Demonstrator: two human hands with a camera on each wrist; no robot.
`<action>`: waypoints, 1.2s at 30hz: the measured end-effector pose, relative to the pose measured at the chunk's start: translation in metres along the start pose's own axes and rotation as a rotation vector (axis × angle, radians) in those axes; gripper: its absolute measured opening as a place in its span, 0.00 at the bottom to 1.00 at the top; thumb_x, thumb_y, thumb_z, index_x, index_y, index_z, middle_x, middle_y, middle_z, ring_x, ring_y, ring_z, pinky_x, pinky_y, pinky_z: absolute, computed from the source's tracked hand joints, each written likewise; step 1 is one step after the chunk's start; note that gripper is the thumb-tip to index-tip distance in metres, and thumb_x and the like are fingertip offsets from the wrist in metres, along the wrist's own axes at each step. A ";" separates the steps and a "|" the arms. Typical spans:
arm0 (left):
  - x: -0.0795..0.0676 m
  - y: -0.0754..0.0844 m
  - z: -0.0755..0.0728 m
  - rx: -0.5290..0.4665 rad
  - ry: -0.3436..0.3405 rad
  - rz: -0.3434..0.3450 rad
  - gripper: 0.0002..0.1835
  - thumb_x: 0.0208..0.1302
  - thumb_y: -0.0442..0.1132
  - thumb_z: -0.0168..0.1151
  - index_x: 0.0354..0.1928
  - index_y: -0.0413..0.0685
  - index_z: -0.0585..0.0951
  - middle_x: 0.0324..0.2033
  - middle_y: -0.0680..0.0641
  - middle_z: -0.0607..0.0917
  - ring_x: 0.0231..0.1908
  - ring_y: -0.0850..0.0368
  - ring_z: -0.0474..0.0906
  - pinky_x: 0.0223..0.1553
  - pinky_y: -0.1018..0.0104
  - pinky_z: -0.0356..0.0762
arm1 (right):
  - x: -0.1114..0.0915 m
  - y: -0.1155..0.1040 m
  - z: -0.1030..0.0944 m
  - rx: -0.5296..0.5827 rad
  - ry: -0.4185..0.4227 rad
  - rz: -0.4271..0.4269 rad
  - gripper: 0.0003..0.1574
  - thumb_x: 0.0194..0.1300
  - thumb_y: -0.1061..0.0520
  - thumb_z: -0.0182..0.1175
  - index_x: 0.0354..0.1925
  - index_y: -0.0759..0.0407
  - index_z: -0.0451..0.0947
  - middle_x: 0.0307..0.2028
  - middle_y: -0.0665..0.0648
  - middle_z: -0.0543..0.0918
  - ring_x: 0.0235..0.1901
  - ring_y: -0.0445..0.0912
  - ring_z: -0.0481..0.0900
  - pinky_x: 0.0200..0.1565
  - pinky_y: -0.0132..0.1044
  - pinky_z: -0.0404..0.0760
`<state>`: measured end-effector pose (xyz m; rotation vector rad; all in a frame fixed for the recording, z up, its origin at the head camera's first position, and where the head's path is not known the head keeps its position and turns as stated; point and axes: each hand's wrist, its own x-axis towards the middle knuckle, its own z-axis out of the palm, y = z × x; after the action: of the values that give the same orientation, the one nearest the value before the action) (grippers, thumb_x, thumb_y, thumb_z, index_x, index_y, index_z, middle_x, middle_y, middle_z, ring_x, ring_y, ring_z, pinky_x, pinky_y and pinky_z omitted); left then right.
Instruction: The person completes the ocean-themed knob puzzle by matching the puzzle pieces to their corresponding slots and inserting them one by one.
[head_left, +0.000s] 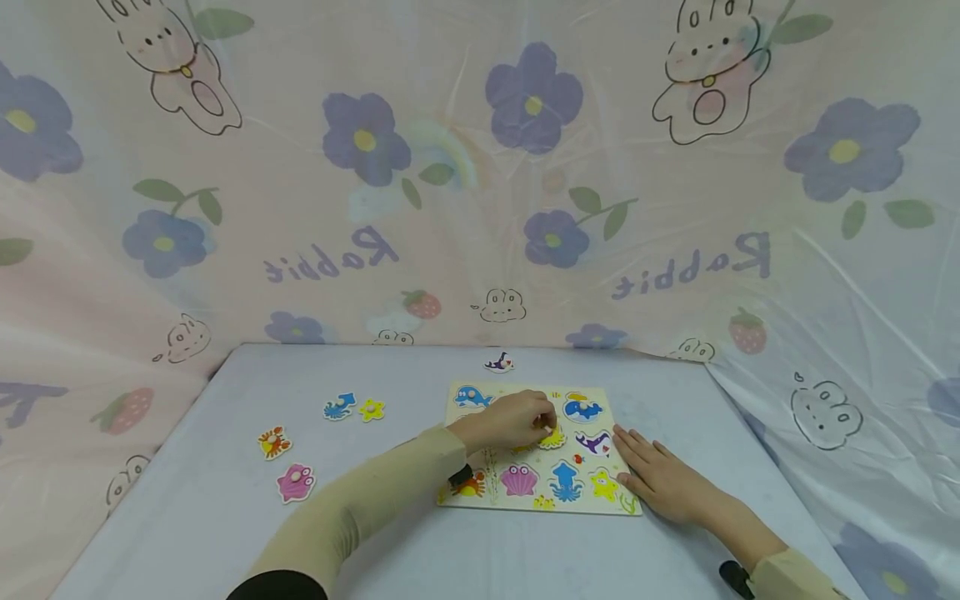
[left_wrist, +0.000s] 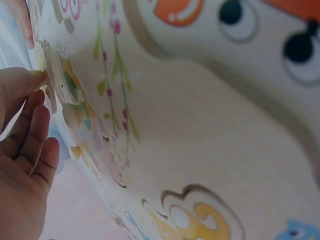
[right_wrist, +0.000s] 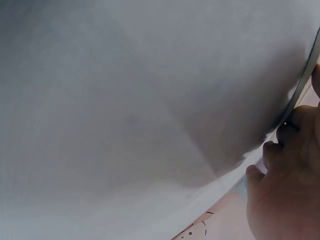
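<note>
A pale yellow sea-animal puzzle board lies on the table. Over its middle, my left hand pinches a thin yellow puzzle piece between thumb and fingertips; its lower edge shows below the fingers. The left wrist view catches this piece edge-on, close to the board's face, beside another knobbed piece. My right hand lies at the board's right side, fingers extended, with fingertips at the edge. In the right wrist view the right fingers touch the board's edge.
Left of the board lie a blue squid piece, a yellow star piece, an orange crab piece and a pink piece. A purple whale-like piece lies beyond the board. A patterned curtain hangs behind the white table.
</note>
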<state>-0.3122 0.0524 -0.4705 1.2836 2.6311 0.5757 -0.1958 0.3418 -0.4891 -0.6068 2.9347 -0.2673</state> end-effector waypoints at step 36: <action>0.009 0.003 0.002 0.094 -0.016 -0.020 0.03 0.72 0.44 0.69 0.42 0.56 0.85 0.36 0.61 0.80 0.37 0.67 0.73 0.45 0.75 0.73 | 0.000 0.000 0.002 0.007 -0.001 0.015 0.45 0.81 0.37 0.49 0.80 0.63 0.55 0.81 0.63 0.55 0.78 0.66 0.53 0.73 0.68 0.55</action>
<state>-0.3154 0.0613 -0.4707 1.2799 2.6839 0.4411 -0.1957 0.3410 -0.4911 -0.5833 2.9348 -0.2751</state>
